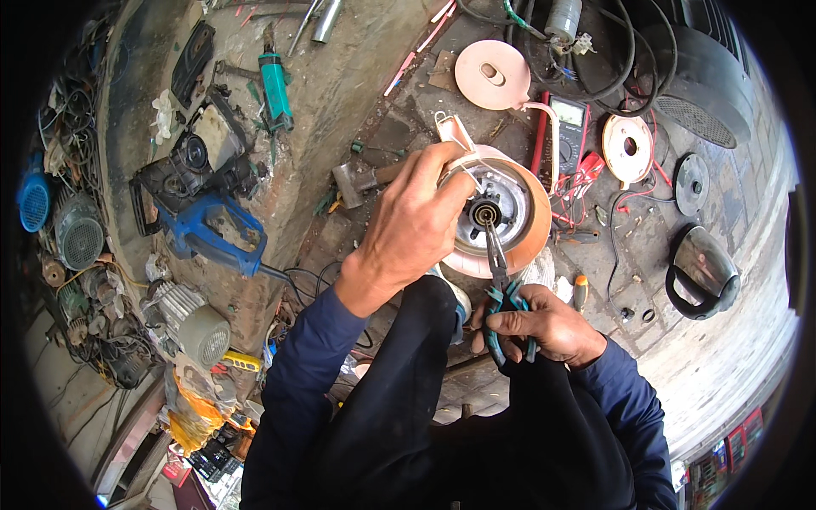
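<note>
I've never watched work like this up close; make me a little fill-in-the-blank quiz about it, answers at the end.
1. The right hand grips a pair of ____ with teal-and-black handles.
2. The left hand touches a round housing coloured ____.
3. The multimeter has a casing edged in ____.
4. At far left of that housing, a power tool has a ____ handle.

Answers: pliers; pink; red; blue.

Multimeter (571,134), kettle (711,257) on paved floor (650,246)
</note>
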Motion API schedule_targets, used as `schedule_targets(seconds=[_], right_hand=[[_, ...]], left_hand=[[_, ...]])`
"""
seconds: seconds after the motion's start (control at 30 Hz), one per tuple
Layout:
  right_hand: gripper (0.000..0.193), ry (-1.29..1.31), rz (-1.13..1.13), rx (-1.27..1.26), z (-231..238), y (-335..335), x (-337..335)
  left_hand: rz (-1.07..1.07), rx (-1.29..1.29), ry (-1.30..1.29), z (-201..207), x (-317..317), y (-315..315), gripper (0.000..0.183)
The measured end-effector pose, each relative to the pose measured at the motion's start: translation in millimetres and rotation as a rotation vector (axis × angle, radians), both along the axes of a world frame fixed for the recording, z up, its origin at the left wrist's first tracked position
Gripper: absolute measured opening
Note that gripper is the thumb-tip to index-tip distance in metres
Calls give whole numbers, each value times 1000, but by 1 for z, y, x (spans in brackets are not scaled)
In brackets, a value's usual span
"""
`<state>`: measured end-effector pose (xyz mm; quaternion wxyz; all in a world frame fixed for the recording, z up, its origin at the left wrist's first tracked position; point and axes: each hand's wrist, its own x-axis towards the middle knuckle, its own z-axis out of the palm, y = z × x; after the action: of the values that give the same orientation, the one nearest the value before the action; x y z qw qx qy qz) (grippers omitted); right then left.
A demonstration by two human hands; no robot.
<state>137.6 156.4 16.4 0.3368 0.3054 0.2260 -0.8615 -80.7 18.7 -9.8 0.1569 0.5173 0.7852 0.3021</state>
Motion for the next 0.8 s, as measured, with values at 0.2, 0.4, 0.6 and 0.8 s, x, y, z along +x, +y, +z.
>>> schedule_targets(seconds=[0.2,0.4,0.6,0.8], right_hand=[[27,9,16,-5,-2,0,-2],[27,-8,10,-15,-4,-1,-2],[27,9,1,-22,-6,-3,-3],[26,-4,2,-37,-4,-5,-5]], left_hand=[[4,2,-16,0,0,0,23],[25,1,-45,1,0,0,22],[52,31,-152,-1,-2,-3,23],[254,58,-387,-8,3,-23,23]])
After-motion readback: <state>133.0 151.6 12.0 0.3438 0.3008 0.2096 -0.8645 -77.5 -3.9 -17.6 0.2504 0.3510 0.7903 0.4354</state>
